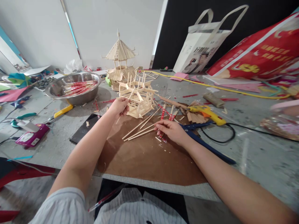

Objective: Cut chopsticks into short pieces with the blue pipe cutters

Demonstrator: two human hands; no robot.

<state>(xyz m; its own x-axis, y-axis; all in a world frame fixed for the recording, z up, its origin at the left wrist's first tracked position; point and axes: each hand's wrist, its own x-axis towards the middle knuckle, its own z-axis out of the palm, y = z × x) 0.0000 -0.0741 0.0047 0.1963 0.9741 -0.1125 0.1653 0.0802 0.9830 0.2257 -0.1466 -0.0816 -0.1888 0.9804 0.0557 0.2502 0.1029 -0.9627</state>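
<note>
A: What takes up the most room?
B: The grey table, littered with scraps. At its far right leans a big red bag, and left of that a white carrier bag with its handles up.
A: Nearer the person?
B: A brown mat lies right in front of them. Beyond it, to the left, a steel bowl holds sticks in red wrappers.
A: And the models?
B: Two. A roofed stick pagoda stands at the back; in front of it, at the mat's far edge, sits the open stick frame — roofless, with several sticks poking up from its top.
A: Any tools?
B: On the right, a tool with long blue handles rests partly over the mat, with a yellow glue gun just behind it. A dark phone lies at the mat's left edge.
A: The hands?
B: The left hand is beside the frame, its fingers closed around a thin stick that slants up in front of it. The right hand is over the mat, fingertips bent together at the ends of some pale loose sticks — whether they grip, I cannot tell.
A: Anything smaller?
B: Little offcuts, just below the right fingers.
</note>
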